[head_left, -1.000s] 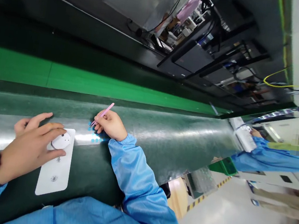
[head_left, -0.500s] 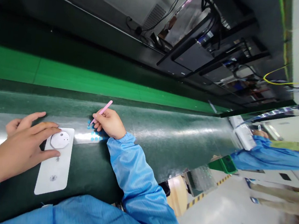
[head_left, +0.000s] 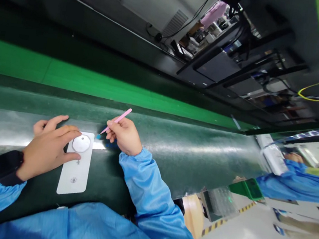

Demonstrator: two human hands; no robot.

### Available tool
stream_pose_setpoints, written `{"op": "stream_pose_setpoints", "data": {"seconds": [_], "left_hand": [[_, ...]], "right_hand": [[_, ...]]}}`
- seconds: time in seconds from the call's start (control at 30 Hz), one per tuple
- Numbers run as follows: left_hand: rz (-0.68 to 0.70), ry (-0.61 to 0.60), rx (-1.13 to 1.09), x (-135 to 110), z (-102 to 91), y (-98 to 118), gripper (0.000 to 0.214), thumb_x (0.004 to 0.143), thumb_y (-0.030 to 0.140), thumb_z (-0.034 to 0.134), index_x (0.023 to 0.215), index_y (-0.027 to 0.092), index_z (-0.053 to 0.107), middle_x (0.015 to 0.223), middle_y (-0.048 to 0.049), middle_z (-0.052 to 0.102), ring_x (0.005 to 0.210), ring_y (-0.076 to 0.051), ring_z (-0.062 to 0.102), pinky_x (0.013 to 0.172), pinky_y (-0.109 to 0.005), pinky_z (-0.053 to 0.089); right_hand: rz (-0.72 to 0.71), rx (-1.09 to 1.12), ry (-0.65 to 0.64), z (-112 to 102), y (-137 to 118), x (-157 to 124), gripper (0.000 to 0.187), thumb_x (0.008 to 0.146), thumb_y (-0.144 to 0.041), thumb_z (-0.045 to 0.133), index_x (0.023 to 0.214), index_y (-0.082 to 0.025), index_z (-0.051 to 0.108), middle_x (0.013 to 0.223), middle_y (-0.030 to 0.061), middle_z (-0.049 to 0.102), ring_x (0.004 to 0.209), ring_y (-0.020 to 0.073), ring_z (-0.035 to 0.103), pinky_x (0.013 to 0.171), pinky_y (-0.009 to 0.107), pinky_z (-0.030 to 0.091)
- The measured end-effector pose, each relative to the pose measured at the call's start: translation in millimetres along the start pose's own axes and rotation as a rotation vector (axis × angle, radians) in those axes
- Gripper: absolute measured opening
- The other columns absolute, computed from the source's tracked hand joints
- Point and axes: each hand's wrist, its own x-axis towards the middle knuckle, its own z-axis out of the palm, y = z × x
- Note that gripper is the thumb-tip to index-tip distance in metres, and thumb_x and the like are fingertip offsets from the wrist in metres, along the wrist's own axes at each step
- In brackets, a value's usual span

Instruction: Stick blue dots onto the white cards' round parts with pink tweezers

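Note:
A white phone back cover [head_left: 75, 169] lies on the green bench, its large camera plate [head_left: 81, 143] toward the far end. My left hand [head_left: 47, 149] grips the cover, thumb on its face and fingers at the upper left edge. Pinched in my right hand [head_left: 126, 136] are slim pink tweezers [head_left: 120, 118], slanting down to the left. A small round blue sticker [head_left: 98, 136] is at their tip, just right of the cover's top corner. More blue dots lie dimly in shadow below my right hand.
A raised green strip [head_left: 93, 84] runs along the back of the bench [head_left: 190, 155], with dark equipment racks [head_left: 214, 64] behind it. To the right, a co-worker's blue sleeve [head_left: 301, 187] is near a green bin [head_left: 247, 188] and a white box [head_left: 272, 153].
The tweezers have moved from the blue dots on the bench toward the cover, now with a blue sticker at the tip. The head view has shifted, and things appear farther right.

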Motion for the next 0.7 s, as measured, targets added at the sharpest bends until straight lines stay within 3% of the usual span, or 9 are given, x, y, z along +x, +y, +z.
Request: {"op": "stream_pose_setpoints", "data": {"seconds": [0.2,0.6,0.7], "left_hand": [[-0.011,-0.020,0.012,-1.8,-0.4,-0.4,0.048,0.090,0.070,0.075,0.130,0.043,0.079,0.137,-0.0084,0.082,0.154,-0.056,0.051,0.108,-0.079,0.045],[-0.011,-0.040,-0.011,-0.1,-2.3,3.0,0.047,0.086,0.065,0.079,0.126,0.041,0.083,0.136,-0.0104,0.082,0.154,-0.058,0.050,0.111,-0.079,0.041],[-0.002,-0.036,-0.001,-1.8,-2.5,2.4,0.048,0.088,0.069,0.076,0.128,0.042,0.082,0.136,-0.0102,0.082,0.153,-0.058,0.050,0.110,-0.078,0.040]], "right_hand": [[0.033,-0.028,-0.039,32.1,3.1,-18.6,0.035,0.090,-0.042,0.086,0.081,-0.019,0.061,0.069,0.0006,0.070,0.053,0.0123,0.065,0.045,0.019,0.051],[0.163,-0.098,0.033,38.7,6.9,-11.0,0.026,0.100,-0.020,0.076,0.079,-0.018,0.060,0.065,-0.0012,0.068,0.049,0.0101,0.062,0.043,0.017,0.046],[0.150,-0.106,0.026,38.2,7.2,-12.5,0.027,0.100,-0.022,0.077,0.079,-0.018,0.062,0.065,-0.0010,0.068,0.050,0.0105,0.063,0.045,0.018,0.048]]}}
